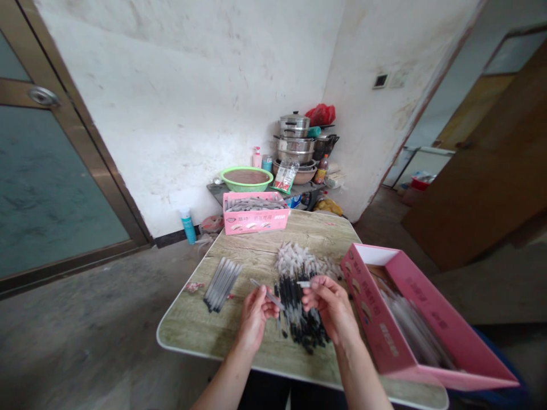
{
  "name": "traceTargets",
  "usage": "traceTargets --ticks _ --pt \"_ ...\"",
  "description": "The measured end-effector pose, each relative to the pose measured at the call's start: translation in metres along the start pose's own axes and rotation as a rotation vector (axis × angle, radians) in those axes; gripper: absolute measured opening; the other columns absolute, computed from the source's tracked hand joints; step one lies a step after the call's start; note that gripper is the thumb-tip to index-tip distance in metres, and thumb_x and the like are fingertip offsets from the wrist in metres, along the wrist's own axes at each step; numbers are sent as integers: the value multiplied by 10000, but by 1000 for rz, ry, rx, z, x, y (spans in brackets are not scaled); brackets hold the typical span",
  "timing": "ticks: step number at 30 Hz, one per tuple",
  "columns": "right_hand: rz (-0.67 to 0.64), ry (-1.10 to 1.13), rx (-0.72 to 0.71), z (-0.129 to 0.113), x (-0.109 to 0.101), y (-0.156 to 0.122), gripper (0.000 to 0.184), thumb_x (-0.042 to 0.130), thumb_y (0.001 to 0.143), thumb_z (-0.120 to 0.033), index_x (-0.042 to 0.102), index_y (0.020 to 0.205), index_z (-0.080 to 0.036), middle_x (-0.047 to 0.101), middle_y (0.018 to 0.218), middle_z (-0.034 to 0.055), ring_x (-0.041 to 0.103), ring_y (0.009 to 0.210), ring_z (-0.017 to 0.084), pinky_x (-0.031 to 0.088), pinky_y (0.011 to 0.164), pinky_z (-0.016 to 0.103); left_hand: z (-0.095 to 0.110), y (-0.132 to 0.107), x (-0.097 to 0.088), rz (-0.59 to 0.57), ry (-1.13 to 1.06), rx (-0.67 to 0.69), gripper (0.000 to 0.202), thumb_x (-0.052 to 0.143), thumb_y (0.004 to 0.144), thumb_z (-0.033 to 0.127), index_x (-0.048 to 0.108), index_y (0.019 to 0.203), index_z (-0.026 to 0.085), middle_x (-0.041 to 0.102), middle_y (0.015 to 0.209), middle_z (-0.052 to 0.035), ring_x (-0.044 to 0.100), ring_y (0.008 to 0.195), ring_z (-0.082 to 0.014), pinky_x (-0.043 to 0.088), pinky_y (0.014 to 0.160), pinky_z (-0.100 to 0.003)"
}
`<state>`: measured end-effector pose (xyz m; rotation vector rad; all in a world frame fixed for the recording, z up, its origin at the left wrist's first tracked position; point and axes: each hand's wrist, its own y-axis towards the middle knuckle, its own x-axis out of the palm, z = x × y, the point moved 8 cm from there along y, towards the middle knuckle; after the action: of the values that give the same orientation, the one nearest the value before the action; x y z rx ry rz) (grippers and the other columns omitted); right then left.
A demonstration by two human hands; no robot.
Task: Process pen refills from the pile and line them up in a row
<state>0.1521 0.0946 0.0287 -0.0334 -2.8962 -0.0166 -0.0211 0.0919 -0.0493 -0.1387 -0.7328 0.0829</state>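
My left hand (pixel 254 319) is closed around a clear pen barrel (pixel 273 298), which slants down to the right. Between the thumb and fingers of my right hand (pixel 331 304) is a small whitish plastic piece (pixel 304 284), its far end hidden by the fingers. Beneath and between my hands lies a heap of black pen refills (pixel 292 304). Just behind them is a pile of small whitish plastic pieces (pixel 294 257). Left of my left hand, several assembled-looking pens (pixel 223 283) lie side by side in a slanted row on the wood-patterned table (pixel 194 324).
A pink box (pixel 256 222) full of pens stands at the table's back edge. Another pink box (pixel 376 319), holding clear barrels, sits on the right edge. Beyond are a green basin (pixel 247 186) and stacked steel pots (pixel 294 149). A blue spray can (pixel 188 226) stands by the wall.
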Motion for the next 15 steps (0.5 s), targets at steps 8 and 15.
traceTargets --ticks 8,15 --pt "95 260 57 21 0 -41 181 735 719 -273 610 761 -150 684 670 40 645 532 153 542 493 257 9 -8 6 50 -38 66 334 675 769 412 600 872 103 710 702 -91 637 559 -133 508 527 -229" --pt "158 249 56 32 1 -55 211 749 708 -305 610 761 -156 688 650 41 655 530 166 541 493 258 16 -17 17 59 8 99 357 675 757 439 604 879 111 710 697 -87 645 558 -148 518 530 -242"
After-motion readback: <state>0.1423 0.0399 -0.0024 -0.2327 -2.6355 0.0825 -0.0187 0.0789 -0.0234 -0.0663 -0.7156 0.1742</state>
